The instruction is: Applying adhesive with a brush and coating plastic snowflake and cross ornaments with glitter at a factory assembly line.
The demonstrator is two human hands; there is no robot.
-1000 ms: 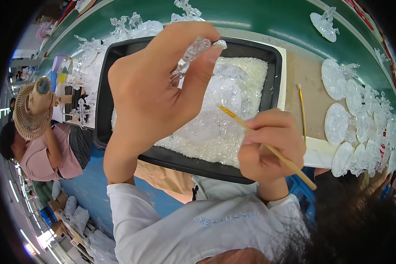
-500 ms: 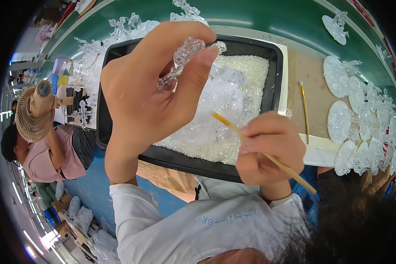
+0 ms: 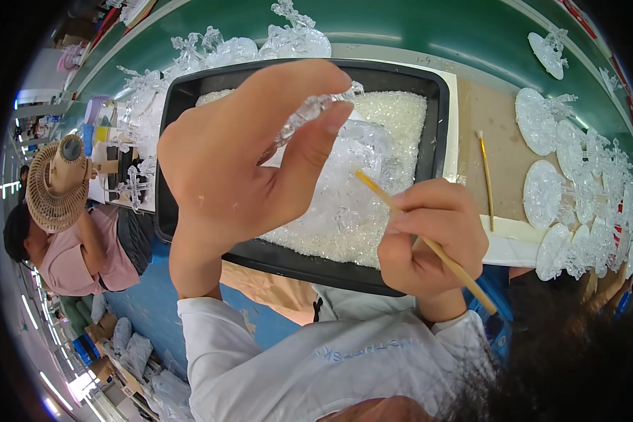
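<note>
Above the black tray (image 3: 439, 126), my left hand (image 3: 239, 162) pinches a clear plastic figurine (image 3: 304, 114) between thumb and fingers; most of it is hidden by the hand. My right hand (image 3: 432, 239) grips a thin paintbrush (image 3: 446, 261) like a pen, its yellowish tip pointing up and left, apart from the figurine. Clear glittery granules (image 3: 404, 112) lie in the tray. Among them, beneath my hands, is a whitish translucent piece (image 3: 355, 151) whose kind I cannot make out.
A second brush (image 3: 487, 183) lies on the brown board (image 3: 503, 141) at right. Beyond it stand several clear figurines on round bases (image 3: 541, 193). More clear figurines (image 3: 295, 41) line the tray's far side. At left are a beige fan (image 3: 60, 179) and a person in pink (image 3: 84, 260).
My left hand has lowered slightly and turned, so the figurine shows less. The brush tip in my right hand has moved a little up and right.
</note>
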